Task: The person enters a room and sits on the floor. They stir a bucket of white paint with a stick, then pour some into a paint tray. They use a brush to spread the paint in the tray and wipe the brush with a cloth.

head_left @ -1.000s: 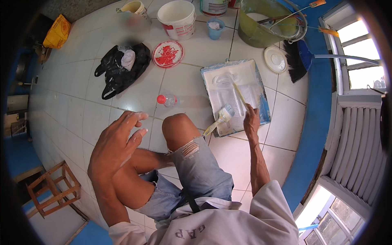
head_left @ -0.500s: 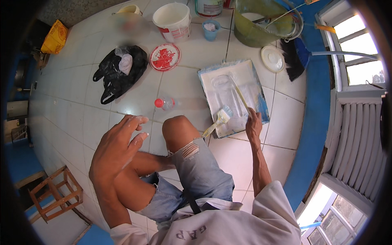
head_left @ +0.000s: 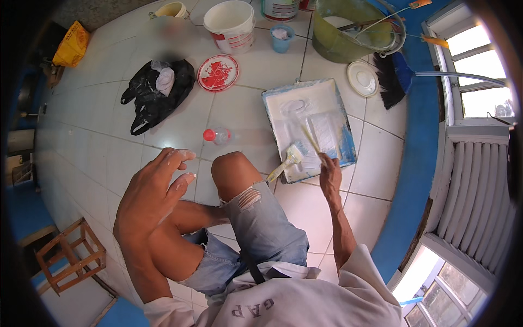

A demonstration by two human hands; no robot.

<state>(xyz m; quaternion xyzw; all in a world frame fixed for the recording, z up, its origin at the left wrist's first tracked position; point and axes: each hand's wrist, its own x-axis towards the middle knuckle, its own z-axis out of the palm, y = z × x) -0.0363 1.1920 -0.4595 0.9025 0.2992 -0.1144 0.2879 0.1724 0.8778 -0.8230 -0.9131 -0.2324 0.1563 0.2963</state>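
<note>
My right hand (head_left: 330,177) is closed round the end of a thin yellowish stick (head_left: 310,137), whose far end reaches into white paint. That paint lies in a blue-edged paint tray (head_left: 344,111) on the floor, with swirls and a flat smoothed patch in it. A paintbrush (head_left: 290,160) with a pale, paint-smeared handle rests across the tray's near left edge. Over my bent knee, my left hand (head_left: 155,185) hangs in the air with thumb and fingers apart, holding nothing; white paint marks its fingertips. Nearest to it stands a small clear bottle (head_left: 219,135) with a red cap.
Beyond lie a black plastic bag (head_left: 154,101), a red-smeared lid (head_left: 218,73), a white bucket (head_left: 229,27) and a blue cup (head_left: 281,39). An olive tub (head_left: 332,41) holds rollers. A white lid (head_left: 362,79) and broom (head_left: 395,79) lie by the blue wall edge; a wooden stool (head_left: 71,256) stands left.
My right hand has shifted slightly left with the stick, whose far end has moved nearer through the paint. The paint surface now shows fresh swirls and a flattened patch. My left hand stays raised.
</note>
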